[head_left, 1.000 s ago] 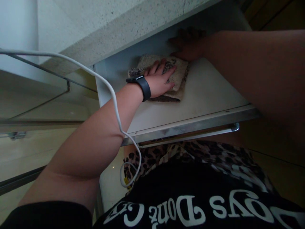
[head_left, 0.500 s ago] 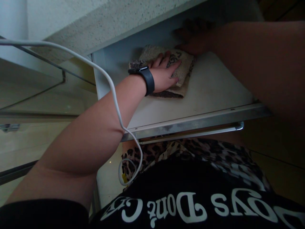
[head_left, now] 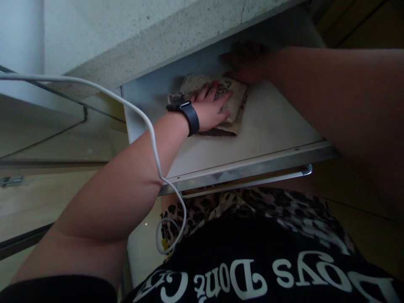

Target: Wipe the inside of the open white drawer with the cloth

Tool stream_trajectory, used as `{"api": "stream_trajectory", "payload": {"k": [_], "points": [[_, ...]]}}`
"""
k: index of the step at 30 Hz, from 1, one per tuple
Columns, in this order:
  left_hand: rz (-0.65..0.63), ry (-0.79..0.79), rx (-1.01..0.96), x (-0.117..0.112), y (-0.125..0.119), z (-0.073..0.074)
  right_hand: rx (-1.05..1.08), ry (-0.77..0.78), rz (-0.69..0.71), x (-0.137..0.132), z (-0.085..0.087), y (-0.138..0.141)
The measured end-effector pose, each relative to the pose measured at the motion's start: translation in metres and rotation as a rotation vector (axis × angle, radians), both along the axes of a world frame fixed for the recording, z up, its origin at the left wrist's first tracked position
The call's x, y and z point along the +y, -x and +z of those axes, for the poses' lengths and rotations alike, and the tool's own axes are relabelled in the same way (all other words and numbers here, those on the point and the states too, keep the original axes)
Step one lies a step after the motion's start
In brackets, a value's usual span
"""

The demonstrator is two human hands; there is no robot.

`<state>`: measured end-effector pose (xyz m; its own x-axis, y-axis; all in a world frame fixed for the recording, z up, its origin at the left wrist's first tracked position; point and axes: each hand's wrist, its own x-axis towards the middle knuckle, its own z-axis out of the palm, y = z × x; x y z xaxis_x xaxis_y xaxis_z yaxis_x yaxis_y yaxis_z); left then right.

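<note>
A folded beige towel (head_left: 234,106) with a dark pattern lies at the back left of an open white drawer (head_left: 271,126). My left hand (head_left: 211,107), with a black watch on the wrist, rests flat on top of the towel, fingers stretched out. My right hand (head_left: 249,63) reaches deep into the drawer's shadowed back, just beyond the towel's far corner, with fingers spread against the drawer's rear; it is dim and whether it touches the towel is unclear.
A speckled stone countertop (head_left: 142,38) overhangs the drawer. The drawer's metal front edge and bar handle (head_left: 252,174) sit against my body. A white cable (head_left: 151,139) loops over my left forearm. A glass panel and pale floor lie to the left.
Both hands stay on the same spots of the towel and drawer back. Only the view shifted slightly; the drawer and towel have not visibly moved.
</note>
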<state>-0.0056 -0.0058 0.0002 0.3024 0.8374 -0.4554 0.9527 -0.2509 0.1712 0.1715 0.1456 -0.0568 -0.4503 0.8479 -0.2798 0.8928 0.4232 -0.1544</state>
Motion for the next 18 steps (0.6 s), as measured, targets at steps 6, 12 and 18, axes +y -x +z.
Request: {"api": "stream_trajectory", "payload": {"k": [6,12,18], "points": [[0.0,-0.009,-0.016,0.001,0.002,-0.004,0.021,-0.002,-0.001,0.006,-0.008,-0.001],[0.003,0.015,-0.002,0.0,0.001,0.001,0.029,-0.014,0.004,0.006,-0.008,-0.002],[0.001,0.02,0.01,0.0,0.0,0.003,0.021,-0.004,0.005,0.003,-0.006,0.0]]}}
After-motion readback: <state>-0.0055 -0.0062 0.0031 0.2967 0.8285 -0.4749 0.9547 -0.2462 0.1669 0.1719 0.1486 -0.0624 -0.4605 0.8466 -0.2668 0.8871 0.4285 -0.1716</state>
